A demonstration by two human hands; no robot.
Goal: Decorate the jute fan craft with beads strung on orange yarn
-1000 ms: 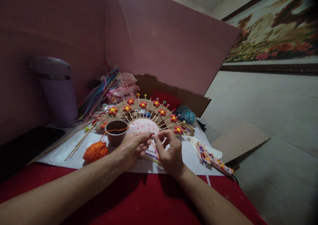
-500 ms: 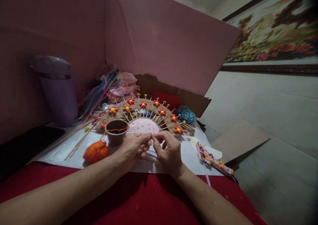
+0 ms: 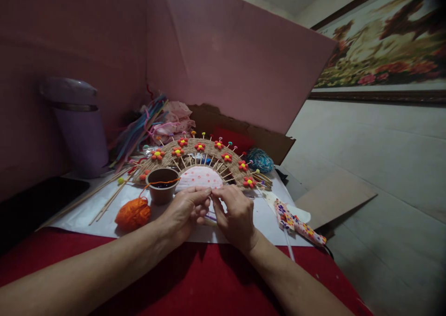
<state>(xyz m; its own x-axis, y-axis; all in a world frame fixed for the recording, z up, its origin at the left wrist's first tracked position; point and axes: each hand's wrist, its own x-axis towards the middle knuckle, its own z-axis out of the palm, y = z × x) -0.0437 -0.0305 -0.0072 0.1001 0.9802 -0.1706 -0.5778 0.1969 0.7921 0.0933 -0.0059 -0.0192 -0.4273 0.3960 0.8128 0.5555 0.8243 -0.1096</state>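
My left hand (image 3: 190, 207) and my right hand (image 3: 235, 213) meet fingertip to fingertip over the white sheet (image 3: 258, 223). Both are closed in a pinch on something too small to make out. An orange strand runs from an orange yarn ball (image 3: 133, 214) across a brown cup (image 3: 162, 193) of dark contents toward my left hand. Just beyond the hands stands a twine-wrapped arch (image 3: 212, 149) with red and yellow flowers, thin sticks and a dotted white half-circle (image 3: 200, 177).
A purple tumbler (image 3: 81, 137) stands at the left near thin sticks (image 3: 111, 200). Blue yarn (image 3: 260, 160) lies behind the arch's right end. A flower-patterned glue gun (image 3: 296, 225) rests at the right. Pipe cleaners (image 3: 139, 125) and pink cloth (image 3: 174, 123) are heaped behind.
The right hand's fingers have shifted slightly, straightening and tilting at the pinch. The left hand stays nearly in place, and the view has moved a little.
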